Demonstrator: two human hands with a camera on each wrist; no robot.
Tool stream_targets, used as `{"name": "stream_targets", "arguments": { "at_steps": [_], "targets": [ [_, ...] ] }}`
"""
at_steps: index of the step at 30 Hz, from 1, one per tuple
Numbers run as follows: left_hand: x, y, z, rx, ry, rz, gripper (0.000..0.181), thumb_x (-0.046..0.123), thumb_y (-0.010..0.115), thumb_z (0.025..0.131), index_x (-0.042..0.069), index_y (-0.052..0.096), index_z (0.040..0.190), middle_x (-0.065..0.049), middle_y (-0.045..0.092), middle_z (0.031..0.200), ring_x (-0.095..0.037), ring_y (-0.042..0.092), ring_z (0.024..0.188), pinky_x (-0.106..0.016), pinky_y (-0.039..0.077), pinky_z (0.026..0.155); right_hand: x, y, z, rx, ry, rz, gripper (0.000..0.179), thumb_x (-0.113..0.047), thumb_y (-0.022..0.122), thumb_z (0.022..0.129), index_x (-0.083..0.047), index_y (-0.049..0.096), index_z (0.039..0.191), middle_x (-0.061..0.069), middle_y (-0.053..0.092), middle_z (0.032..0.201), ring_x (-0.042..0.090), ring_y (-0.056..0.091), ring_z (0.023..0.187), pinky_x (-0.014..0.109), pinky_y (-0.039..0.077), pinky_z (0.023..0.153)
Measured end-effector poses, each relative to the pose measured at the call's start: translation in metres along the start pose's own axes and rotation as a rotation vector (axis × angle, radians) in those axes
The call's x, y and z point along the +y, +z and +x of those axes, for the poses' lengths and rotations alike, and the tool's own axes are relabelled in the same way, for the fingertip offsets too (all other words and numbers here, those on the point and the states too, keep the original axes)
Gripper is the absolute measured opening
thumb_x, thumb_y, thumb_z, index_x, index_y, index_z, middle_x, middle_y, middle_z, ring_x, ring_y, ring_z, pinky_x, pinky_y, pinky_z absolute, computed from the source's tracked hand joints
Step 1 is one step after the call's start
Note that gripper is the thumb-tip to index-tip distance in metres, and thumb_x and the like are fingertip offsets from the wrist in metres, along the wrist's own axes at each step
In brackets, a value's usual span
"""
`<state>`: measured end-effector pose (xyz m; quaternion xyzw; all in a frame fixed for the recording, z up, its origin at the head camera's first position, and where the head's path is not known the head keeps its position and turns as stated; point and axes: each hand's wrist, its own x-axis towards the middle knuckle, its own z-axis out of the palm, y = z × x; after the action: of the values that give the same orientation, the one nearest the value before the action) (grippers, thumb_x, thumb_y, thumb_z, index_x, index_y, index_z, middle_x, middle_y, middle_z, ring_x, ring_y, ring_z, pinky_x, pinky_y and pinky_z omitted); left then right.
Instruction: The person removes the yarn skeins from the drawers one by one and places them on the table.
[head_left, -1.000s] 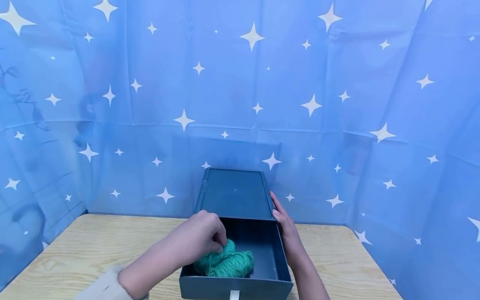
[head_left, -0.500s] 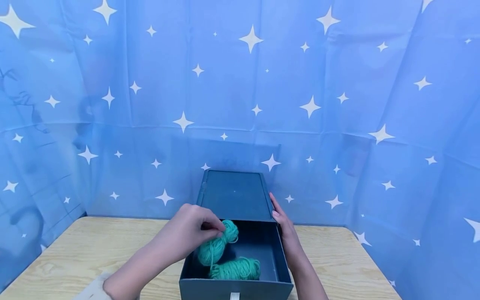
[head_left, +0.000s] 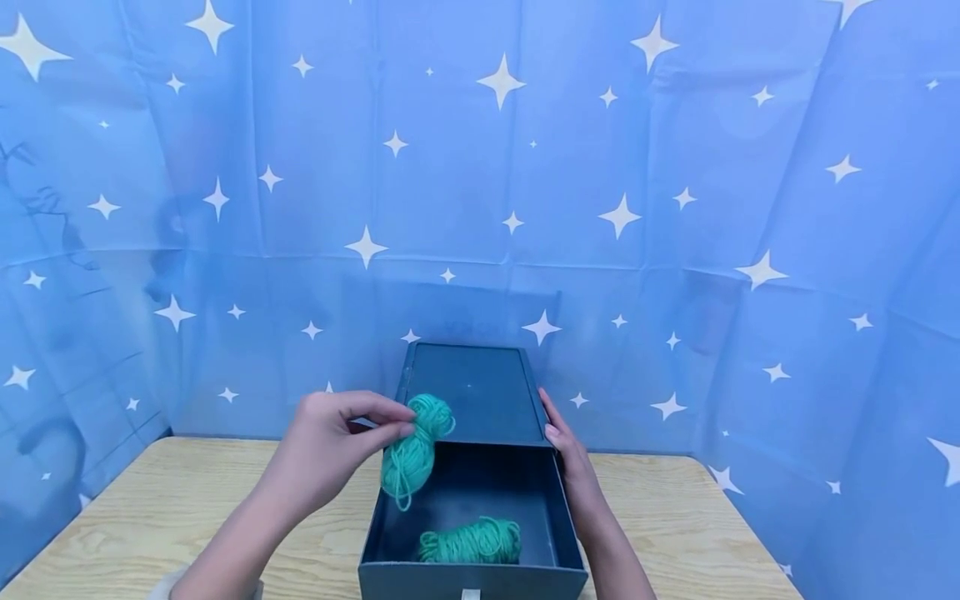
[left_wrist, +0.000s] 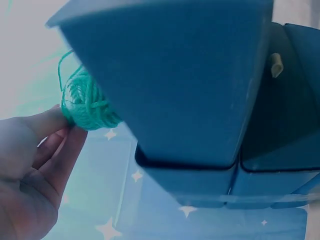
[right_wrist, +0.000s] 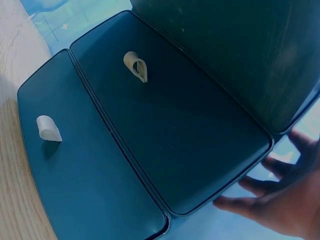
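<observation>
My left hand (head_left: 330,450) pinches a twisted skein of green yarn (head_left: 412,454) between thumb and fingers, above the left side of a pulled-out dark blue drawer (head_left: 472,579). In the left wrist view the drawer partly hides this yarn (left_wrist: 89,102). A second green yarn skein (head_left: 471,542) lies in the drawer near its front wall. My right hand (head_left: 573,462) rests with extended fingers along the right side of the drawer cabinet (head_left: 471,392). Those fingers (right_wrist: 257,185) also show at the cabinet's edge in the right wrist view.
Below the pulled-out drawer, two closed drawer fronts (right_wrist: 190,140) carry pale pull tabs (right_wrist: 48,128). The cabinet stands on a light wooden table (head_left: 675,525). A blue curtain (head_left: 450,192) with white stars hangs close behind it and along both sides.
My left hand has lifted one yarn skein up from the drawer and moved it left. The other skein has shifted slightly right in the drawer. My right hand stays at the cabinet's side.
</observation>
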<state>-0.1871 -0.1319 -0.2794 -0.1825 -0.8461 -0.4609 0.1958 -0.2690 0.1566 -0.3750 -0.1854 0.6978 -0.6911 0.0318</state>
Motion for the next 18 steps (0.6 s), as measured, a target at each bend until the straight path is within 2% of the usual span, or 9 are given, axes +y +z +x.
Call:
{"name": "stream_targets", "arguments": {
  "at_steps": [5,9,12,15,18],
  "targets": [
    [-0.006,-0.011,-0.007,0.125,-0.068,0.012,0.011,0.021,0.076,0.082,0.029,0.076,0.089,0.009,0.074,0.089,-0.005,0.068,0.072,-0.023,0.055,0.062,0.001,-0.001,0.000,0.009,0.019,-0.008,0.052,-0.043,0.026,0.102,-0.040,0.013,0.152,-0.002,0.000,0.162,0.038,0.008,0.147,0.063,0.029,0.108],
    [-0.008,-0.013,-0.018,0.305,-0.135,0.021,0.009,0.025,0.077,0.080,0.030,0.076,0.088,0.011,0.074,0.085,0.000,0.068,0.080,-0.020,0.053,0.061,0.001,-0.002,0.000,0.011,0.007,-0.010,0.053,-0.042,0.025,0.102,-0.039,0.013,0.153,-0.002,0.000,0.162,0.038,0.007,0.147,0.063,0.027,0.109],
    [-0.011,-0.012,-0.028,0.419,-0.168,0.013,0.011,0.024,0.079,0.078,0.028,0.077,0.088,0.012,0.074,0.084,0.001,0.067,0.079,-0.019,0.047,0.053,0.001,-0.001,0.000,0.002,0.004,-0.004,0.053,-0.041,0.025,0.102,-0.038,0.012,0.153,-0.002,0.000,0.162,0.037,0.008,0.147,0.063,0.028,0.109],
    [-0.017,-0.014,-0.036,0.459,-0.215,0.006,0.013,0.023,0.080,0.078,0.026,0.077,0.090,0.013,0.073,0.087,0.000,0.067,0.076,-0.020,0.045,0.051,-0.001,0.001,0.000,0.000,0.014,0.000,0.052,-0.042,0.025,0.102,-0.040,0.014,0.152,-0.003,0.000,0.162,0.037,0.008,0.147,0.063,0.028,0.109],
    [-0.027,-0.017,-0.039,0.465,-0.281,0.029,0.015,0.027,0.079,0.078,0.026,0.077,0.092,0.014,0.073,0.089,0.002,0.067,0.076,-0.020,0.043,0.051,-0.003,0.003,-0.001,-0.002,0.013,-0.002,0.052,-0.042,0.025,0.102,-0.040,0.013,0.152,-0.002,-0.001,0.162,0.038,0.007,0.147,0.064,0.026,0.109]
  ]
}}
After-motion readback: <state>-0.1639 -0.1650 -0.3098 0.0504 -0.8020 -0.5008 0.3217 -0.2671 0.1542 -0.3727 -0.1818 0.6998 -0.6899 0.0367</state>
